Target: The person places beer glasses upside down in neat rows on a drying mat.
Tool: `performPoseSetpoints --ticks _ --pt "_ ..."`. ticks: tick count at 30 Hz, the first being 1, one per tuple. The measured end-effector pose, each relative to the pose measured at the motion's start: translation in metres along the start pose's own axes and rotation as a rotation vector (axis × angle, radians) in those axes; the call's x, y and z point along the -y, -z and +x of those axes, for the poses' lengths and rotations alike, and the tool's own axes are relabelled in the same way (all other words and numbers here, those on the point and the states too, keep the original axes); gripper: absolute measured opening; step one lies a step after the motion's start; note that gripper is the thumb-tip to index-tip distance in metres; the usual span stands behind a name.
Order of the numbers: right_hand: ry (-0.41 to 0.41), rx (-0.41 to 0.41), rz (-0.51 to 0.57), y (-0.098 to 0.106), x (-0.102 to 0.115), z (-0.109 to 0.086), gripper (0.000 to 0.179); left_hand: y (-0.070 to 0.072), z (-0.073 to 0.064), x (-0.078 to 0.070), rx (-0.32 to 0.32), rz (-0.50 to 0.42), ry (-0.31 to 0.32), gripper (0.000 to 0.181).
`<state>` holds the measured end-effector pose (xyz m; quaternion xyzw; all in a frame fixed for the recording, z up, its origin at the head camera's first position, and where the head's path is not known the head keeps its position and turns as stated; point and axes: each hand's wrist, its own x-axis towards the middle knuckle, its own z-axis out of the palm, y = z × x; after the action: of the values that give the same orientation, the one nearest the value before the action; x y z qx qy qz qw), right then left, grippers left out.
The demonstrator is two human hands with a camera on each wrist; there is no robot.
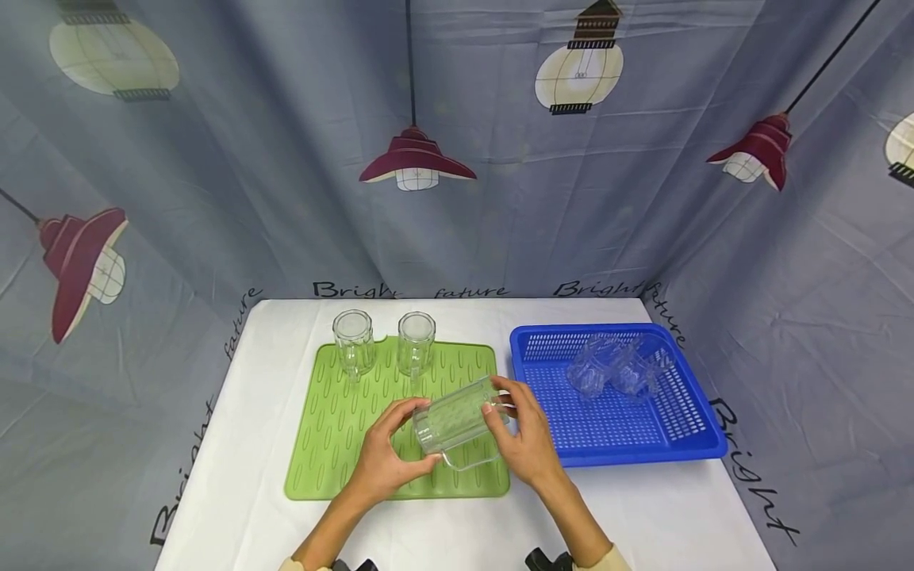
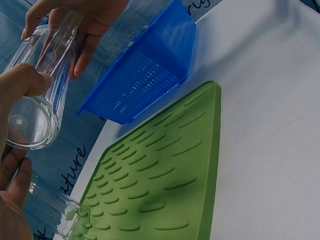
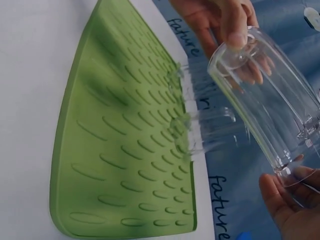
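And there it was, the clear glass mug (image 1: 457, 416) up in the air over the right part of the green mat (image 1: 343, 452), lying aslant between two hands! The danger, as we judged it, was a slip: smooth glass, held only at its two ends, could slide if either pinch loosened, and a drop would send it onto the mat or against its neighbours. Those were two standing mugs, the left one (image 1: 355, 349) and the right one (image 1: 416, 349), near the mat's far edge; a wide swing that way might knock them. A twist by one hand alone, we reckoned, could wrench the mug out of the other.

We saw the left hand (image 1: 385, 456) with thumb and fingers parted wide, gripping the thick base end. The right hand (image 1: 524, 444) had thumb and fingers parted by about the mug's width, holding the mouth end; whether any fingertip reached inside we couldn't quite tell through the glass.

And what a look it had: colourless, see-through, faceted lengthwise, its round base catching light, its looped handle on the side nearer the person. Off to the right, the blue basket (image 1: 628, 457) held more clear glassware (image 1: 607, 369), tumbled together.
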<state>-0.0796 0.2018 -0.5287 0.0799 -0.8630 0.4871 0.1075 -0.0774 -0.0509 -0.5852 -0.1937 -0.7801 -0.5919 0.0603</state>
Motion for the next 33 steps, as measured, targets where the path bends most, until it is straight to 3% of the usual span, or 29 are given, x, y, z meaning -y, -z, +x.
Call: performPoseSetpoints --ticks 13,19,26,33 --pt "-0.037 -0.022 0.002 0.000 -0.007 -0.002 0.053 0.002 0.007 -0.012 -0.059 0.015 -0.069 0.081" --pt "-0.029 -0.034 0.005 0.002 -0.005 -0.003 0.055 -0.001 0.008 -0.014 -0.071 0.064 -0.035 0.083" --pt "-0.038 -0.044 -0.001 0.005 -0.004 -0.001 0.054 0.000 0.009 -0.012 -0.077 0.048 0.003 0.083" --pt "-0.064 -0.040 0.012 0.006 -0.007 -0.002 0.055 -0.001 0.014 -0.012 -0.079 0.070 0.005 0.082"
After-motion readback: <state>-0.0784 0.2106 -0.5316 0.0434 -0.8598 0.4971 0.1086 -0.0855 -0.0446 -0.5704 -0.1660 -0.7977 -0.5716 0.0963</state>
